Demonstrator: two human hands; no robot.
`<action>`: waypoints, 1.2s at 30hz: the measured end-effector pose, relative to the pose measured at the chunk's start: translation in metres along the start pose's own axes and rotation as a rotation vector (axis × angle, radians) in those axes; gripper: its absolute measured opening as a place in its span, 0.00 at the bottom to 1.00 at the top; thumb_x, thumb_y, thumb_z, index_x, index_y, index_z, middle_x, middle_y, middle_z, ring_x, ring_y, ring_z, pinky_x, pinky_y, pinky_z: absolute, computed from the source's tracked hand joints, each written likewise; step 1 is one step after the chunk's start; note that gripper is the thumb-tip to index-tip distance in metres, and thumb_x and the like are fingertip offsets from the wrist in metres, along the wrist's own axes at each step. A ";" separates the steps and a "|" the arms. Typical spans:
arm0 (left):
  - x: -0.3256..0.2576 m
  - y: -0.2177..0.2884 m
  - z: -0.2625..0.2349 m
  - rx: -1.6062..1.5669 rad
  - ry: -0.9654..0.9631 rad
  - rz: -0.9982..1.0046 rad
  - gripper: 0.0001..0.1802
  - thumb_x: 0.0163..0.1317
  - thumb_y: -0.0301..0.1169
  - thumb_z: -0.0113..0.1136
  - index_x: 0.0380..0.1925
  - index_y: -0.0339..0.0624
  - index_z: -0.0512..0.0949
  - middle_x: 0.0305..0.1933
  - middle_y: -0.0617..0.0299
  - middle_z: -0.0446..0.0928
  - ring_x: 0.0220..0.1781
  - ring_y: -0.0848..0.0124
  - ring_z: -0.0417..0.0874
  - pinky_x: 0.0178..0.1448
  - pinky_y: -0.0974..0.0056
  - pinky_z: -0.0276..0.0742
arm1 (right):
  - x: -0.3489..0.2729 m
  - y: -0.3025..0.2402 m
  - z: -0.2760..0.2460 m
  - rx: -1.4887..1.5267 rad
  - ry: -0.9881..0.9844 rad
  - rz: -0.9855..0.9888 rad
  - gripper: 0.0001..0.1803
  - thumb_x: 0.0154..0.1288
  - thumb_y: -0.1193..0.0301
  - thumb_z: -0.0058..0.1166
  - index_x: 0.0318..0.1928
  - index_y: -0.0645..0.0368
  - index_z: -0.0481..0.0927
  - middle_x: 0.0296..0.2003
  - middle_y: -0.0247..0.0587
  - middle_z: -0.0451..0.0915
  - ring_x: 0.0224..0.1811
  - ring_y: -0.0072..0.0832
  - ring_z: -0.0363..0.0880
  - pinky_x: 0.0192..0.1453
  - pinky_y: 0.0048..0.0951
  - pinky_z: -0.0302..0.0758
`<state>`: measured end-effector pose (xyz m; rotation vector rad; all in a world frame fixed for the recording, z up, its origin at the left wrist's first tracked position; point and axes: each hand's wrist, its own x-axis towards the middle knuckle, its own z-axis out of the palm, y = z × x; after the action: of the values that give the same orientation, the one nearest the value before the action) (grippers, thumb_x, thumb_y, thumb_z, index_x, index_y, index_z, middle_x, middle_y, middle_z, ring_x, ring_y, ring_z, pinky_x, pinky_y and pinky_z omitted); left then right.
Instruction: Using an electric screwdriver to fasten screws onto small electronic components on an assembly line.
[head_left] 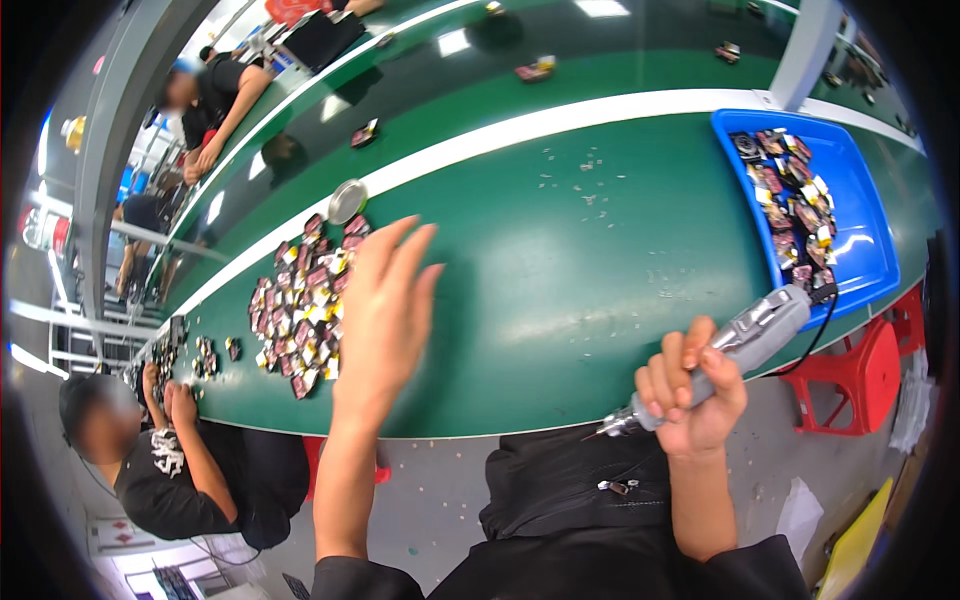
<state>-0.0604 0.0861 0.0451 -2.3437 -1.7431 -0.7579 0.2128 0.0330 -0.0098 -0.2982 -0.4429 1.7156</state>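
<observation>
Right hand: grip closed round a grey, ribbed, cylindrical electric screwdriver, metal tip below-left of the fist. Left hand: open, fingers spread, empty, above the glossy green worktop; heap of small flat reddish parts just left of it.

I see a long glossy green workbench with white edge strips. On its left lies a heap of small red-and-yellow flat parts, a round metal lid just beyond; far right sits a blue plastic tray.
</observation>
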 end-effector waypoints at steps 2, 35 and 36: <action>0.033 0.021 0.031 -0.099 -0.034 0.143 0.18 0.56 0.21 0.63 0.48 0.36 0.77 0.51 0.52 0.77 0.52 0.53 0.78 0.54 0.57 0.75 | -0.001 -0.004 -0.002 0.005 0.013 -0.029 0.07 0.67 0.69 0.43 0.32 0.57 0.67 0.17 0.34 0.67 0.13 0.21 0.61 0.24 0.28 0.65; -0.050 0.086 0.022 -0.839 -0.104 -0.214 0.08 0.49 0.09 0.61 0.30 0.28 0.81 0.33 0.52 0.79 0.32 0.69 0.80 0.38 0.70 0.76 | 0.000 -0.019 0.005 0.050 -0.115 -0.202 0.10 0.71 0.64 0.41 0.36 0.56 0.68 0.19 0.32 0.68 0.14 0.21 0.61 0.25 0.28 0.67; -0.057 0.089 0.024 -0.960 -0.110 -0.251 0.08 0.50 0.09 0.60 0.30 0.27 0.80 0.33 0.52 0.78 0.32 0.69 0.80 0.37 0.69 0.77 | 0.005 -0.023 0.013 0.081 -0.123 -0.229 0.09 0.71 0.65 0.42 0.35 0.56 0.68 0.19 0.32 0.67 0.14 0.20 0.61 0.25 0.27 0.66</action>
<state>0.0177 0.0173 0.0156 -2.7229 -2.0313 -1.8841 0.2263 0.0391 0.0123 -0.0797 -0.4776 1.5274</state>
